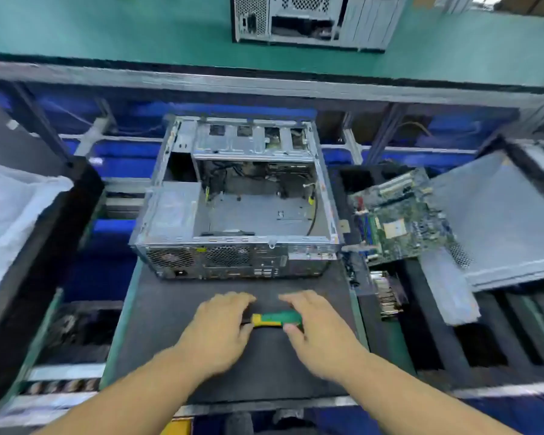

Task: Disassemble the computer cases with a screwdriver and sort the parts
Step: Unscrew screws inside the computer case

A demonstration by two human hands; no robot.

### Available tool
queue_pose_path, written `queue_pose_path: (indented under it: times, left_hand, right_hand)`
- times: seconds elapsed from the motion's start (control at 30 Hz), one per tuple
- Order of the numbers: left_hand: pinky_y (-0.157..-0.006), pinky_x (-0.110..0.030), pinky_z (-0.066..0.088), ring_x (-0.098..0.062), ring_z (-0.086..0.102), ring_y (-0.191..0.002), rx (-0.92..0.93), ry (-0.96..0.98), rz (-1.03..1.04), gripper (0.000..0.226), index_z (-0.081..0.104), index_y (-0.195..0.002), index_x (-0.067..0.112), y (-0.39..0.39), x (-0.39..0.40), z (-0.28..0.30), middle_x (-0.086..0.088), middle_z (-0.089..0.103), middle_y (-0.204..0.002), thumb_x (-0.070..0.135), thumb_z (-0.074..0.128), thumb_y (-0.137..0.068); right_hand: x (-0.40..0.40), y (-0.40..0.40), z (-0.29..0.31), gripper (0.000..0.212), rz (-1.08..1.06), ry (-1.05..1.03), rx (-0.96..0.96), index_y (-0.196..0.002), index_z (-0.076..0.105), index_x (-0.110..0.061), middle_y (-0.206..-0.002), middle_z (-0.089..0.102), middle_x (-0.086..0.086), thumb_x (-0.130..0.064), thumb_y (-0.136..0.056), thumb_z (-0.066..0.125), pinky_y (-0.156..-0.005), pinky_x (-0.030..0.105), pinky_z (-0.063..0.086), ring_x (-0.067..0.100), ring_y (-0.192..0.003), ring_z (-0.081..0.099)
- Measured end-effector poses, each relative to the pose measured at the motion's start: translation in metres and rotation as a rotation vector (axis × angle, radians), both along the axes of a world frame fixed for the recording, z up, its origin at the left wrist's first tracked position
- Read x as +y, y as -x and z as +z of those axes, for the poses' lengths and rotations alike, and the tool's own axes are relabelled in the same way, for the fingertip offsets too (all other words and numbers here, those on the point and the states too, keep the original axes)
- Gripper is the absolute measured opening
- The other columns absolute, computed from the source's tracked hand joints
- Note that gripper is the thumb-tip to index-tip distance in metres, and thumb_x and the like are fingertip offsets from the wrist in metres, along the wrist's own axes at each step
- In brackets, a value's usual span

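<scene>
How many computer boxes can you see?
2. One open computer case lies on the dark mat in front of the hands. Another case stands on the green shelf at the top, partly cut off. More may be out of view.

Even, bright overhead light with soft shadows. Motion blur smears the whole view. Straight edges bow towards the frame's borders.

A dark mat (157, 340) covers the bench (120, 324) in front, blue bins (126, 149) sit behind grey metal frame bars (201, 83), a green upper shelf (107, 26) runs across the top, and a white plastic bag (10, 208) lies at left.
</scene>
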State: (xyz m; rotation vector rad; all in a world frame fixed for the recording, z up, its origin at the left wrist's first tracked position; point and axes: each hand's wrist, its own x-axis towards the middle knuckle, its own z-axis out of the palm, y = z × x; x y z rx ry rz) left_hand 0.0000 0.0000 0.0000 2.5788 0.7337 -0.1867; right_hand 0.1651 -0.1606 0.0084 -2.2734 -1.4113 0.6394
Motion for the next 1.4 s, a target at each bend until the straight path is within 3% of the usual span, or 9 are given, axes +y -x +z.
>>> queue_pose_path:
  times: [0.2,0.4,0.57,0.73,0.87,1.1,1.2,1.3,1.4]
  left_hand:
    - [-0.084,-0.042,0.041,-0.026,0.052,-0.110,0.241,-0.215,-0.125,0.023,0.044,-0.117,0.028,-0.021,-0.005,-0.005,0.002,0.051,-0.119,0.028,0.053,-0.096]
    - [-0.071,-0.041,0.042,-0.030,0.062,-0.089,0.181,-0.061,-0.040,0.016,0.038,-0.106,0.028,-0.033,-0.007,0.029,0.000,0.064,-0.097,0.018,0.047,-0.096]
    - [-0.070,-0.040,0.050,-0.017,0.057,-0.077,-0.071,0.092,-0.018,0.015,0.045,-0.102,0.037,-0.048,-0.009,0.097,0.010,0.063,-0.082,0.027,0.053,-0.093]
    - [-0.066,-0.018,0.048,-0.005,0.060,-0.079,-0.490,0.139,0.138,0.019,0.057,-0.101,0.043,-0.083,0.014,0.154,0.022,0.061,-0.086,0.036,0.064,-0.085]
    - [-0.070,-0.025,0.051,-0.004,0.062,-0.081,-0.673,0.059,0.271,0.009,0.057,-0.100,0.044,-0.116,0.058,0.163,0.021,0.065,-0.089,0.039,0.063,-0.095]
    - [-0.066,-0.032,0.045,-0.003,0.061,-0.082,-0.416,0.004,0.443,0.035,0.047,-0.137,0.034,-0.124,0.081,0.104,0.015,0.060,-0.093,0.043,0.049,-0.103]
    - [-0.072,-0.036,0.051,-0.020,0.068,-0.088,-0.297,-0.121,0.401,0.029,0.049,-0.129,0.037,-0.113,0.069,0.079,0.008,0.070,-0.095,0.044,0.042,-0.102]
    - [-0.074,-0.037,0.054,-0.021,0.067,-0.088,-0.288,-0.150,0.347,0.027,0.053,-0.122,0.037,-0.113,0.067,0.077,0.008,0.071,-0.093,0.045,0.040,-0.100]
    - [-0.073,-0.035,0.052,-0.017,0.064,-0.085,-0.270,-0.124,0.336,0.022,0.053,-0.115,0.038,-0.114,0.069,0.079,0.011,0.068,-0.089,0.046,0.039,-0.099]
  right_hand:
    - [0.007,-0.010,-0.024,0.050,0.157,0.199,-0.228,-0.147,0.039,-0.038,-0.135,0.037,-0.004,-0.033,-0.100,0.056,-0.095,0.041,0.043,0.023,-0.121,0.041]
    - [-0.005,-0.036,0.010,0.040,0.023,-0.009,0.296,-0.127,0.055,-0.042,-0.117,0.046,-0.013,-0.022,-0.094,0.065,-0.099,0.026,0.042,0.005,-0.106,0.053]
    - [-0.019,-0.057,0.082,0.036,-0.077,-0.169,0.643,-0.123,0.062,-0.045,-0.080,0.060,-0.014,-0.042,-0.087,0.065,-0.059,0.021,0.044,0.007,-0.063,0.051]
    - [0.010,-0.084,0.146,0.021,-0.242,-0.596,0.848,-0.101,0.068,-0.023,-0.072,0.060,0.008,-0.037,-0.085,0.069,-0.058,0.027,0.051,0.018,-0.063,0.057]
    - [0.057,-0.111,0.171,0.016,-0.550,-0.772,1.100,-0.098,0.062,-0.015,-0.064,0.055,0.006,-0.031,-0.098,0.062,-0.050,0.027,0.043,0.017,-0.056,0.049]
    - [0.104,-0.119,0.159,0.028,-0.785,-0.600,1.426,-0.106,0.064,-0.005,-0.060,0.059,0.005,-0.033,-0.100,0.060,-0.053,0.028,0.047,0.015,-0.051,0.057]
    - [0.107,-0.106,0.140,0.022,-0.773,-0.566,1.510,-0.113,0.061,-0.003,-0.068,0.065,0.010,-0.020,-0.100,0.056,-0.060,0.032,0.053,0.020,-0.059,0.064]
    - [0.104,-0.101,0.125,0.029,-0.731,-0.536,1.518,-0.125,0.053,-0.007,-0.089,0.068,0.018,0.002,-0.097,0.050,-0.073,0.040,0.056,0.028,-0.076,0.070]
    - [0.103,-0.104,0.119,0.035,-0.683,-0.513,1.505,-0.116,0.052,-0.010,-0.098,0.069,0.022,0.015,-0.091,0.051,-0.077,0.043,0.055,0.032,-0.085,0.072]
